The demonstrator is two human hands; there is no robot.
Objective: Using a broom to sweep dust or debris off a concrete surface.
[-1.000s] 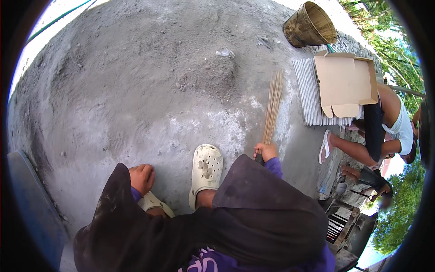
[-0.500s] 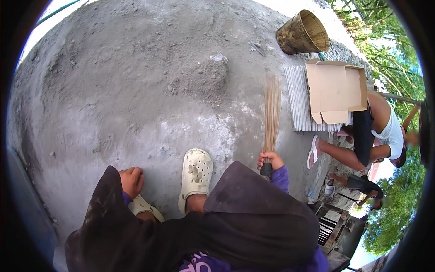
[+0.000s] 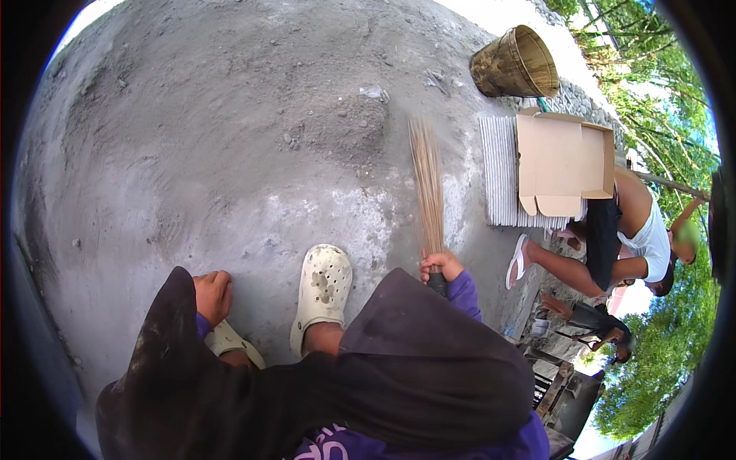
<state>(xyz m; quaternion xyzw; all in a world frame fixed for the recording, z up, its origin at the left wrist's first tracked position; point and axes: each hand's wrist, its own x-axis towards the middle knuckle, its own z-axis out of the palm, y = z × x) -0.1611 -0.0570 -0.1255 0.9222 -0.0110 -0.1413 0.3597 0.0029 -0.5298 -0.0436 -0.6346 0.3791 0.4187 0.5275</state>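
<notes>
Purple sleeves (image 3: 464, 294), purple top (image 3: 491, 442) with pale lettering (image 3: 330, 449), dark dusty legwear (image 3: 429, 345), blotched, perforated cream clogs (image 3: 325, 285)

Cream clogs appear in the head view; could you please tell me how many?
2: one cream clog sits between the left hand and the right hand, which grips a stick broom; the other cream clog is pictured just below the left hand, partly hidden.

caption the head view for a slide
Right hand gripping a stick broom over dusty grey ground, left hand by left knee; cardboard box and bucket farther right.
</notes>
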